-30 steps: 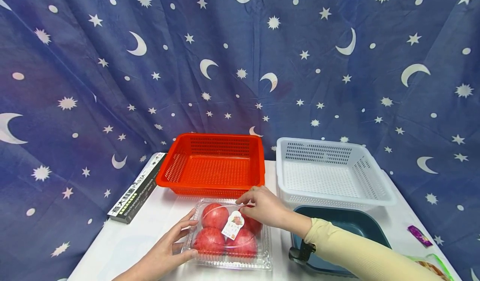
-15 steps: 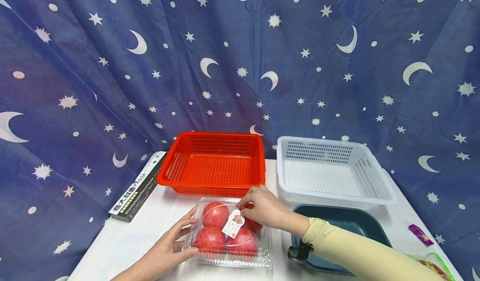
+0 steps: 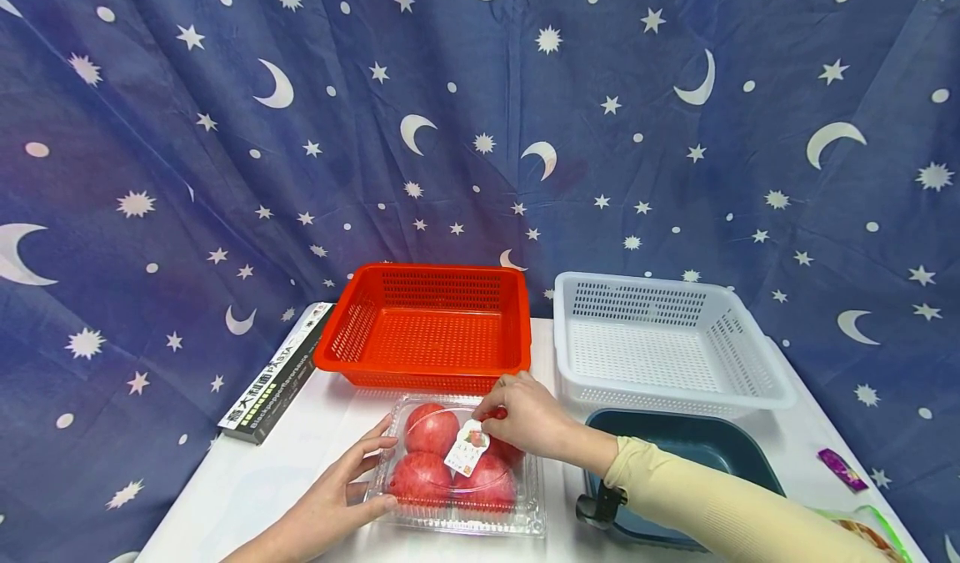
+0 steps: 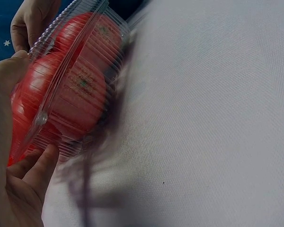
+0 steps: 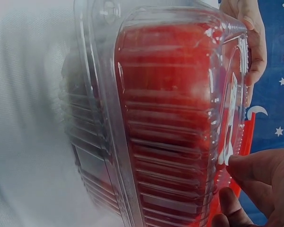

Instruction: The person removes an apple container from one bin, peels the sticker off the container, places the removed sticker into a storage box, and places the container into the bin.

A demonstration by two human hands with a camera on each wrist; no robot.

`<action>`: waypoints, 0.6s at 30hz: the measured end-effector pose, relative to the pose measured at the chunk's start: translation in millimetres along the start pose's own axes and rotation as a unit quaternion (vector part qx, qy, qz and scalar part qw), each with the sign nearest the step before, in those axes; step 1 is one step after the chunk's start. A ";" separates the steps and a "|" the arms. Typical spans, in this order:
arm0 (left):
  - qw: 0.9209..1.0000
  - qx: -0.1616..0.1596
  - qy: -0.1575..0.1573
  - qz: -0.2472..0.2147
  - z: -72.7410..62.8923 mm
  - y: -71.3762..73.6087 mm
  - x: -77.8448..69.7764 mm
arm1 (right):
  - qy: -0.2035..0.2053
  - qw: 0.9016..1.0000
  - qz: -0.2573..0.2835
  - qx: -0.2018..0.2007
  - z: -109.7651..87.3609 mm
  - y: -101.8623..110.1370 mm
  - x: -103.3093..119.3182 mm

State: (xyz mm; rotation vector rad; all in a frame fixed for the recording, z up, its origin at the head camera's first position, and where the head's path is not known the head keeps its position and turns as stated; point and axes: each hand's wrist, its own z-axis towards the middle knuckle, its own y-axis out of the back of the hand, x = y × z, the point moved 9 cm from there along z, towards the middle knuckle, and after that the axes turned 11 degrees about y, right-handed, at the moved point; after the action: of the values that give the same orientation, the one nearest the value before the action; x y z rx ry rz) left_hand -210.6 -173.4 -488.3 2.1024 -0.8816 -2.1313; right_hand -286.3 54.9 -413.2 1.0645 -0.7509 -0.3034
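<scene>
A clear plastic box [image 3: 528, 513] with large red tomatoes [image 3: 422, 480] inside stands on the white table in the head view, its lid closed. My left hand [image 3: 333, 484] holds the box's left side, thumb toward the front and fingers further back. On top of the lid sticks a white label [image 3: 465, 454] with a printed picture. The right hand [image 3: 528, 413] reaches over the back right of the lid and pinches the label's upper edge. In the right wrist view, thumb and fingertips meet at the edge of the label [image 5: 228, 142]. One tomato is partly hidden beneath the right hand.
Behind the box stand a red basket [image 3: 427, 378] and a white basket [image 3: 675, 396]. A dark teal basin [image 3: 727, 446] lies partly under the right sleeve. A black pasta box [image 3: 277, 379] is at left. A purple packet [image 3: 842, 470] and a green-edged bag [image 3: 877, 530] lie right.
Both hands stay at the same spots on the box and label. Only a slight shift of the head view shows.
</scene>
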 end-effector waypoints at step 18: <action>1.000 0.003 -0.005 -0.012 0.1 -0.4 -0.6 | -0.005 1.000 -0.002 -0.009 1.3 -0.4 2.1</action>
State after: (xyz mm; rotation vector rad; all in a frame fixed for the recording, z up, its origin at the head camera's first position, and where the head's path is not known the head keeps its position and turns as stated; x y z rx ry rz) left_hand -210.5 -172.7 -487.9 2.1182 -0.8701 -2.1553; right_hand -285.6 52.6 -412.4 1.0476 -0.7533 -0.3189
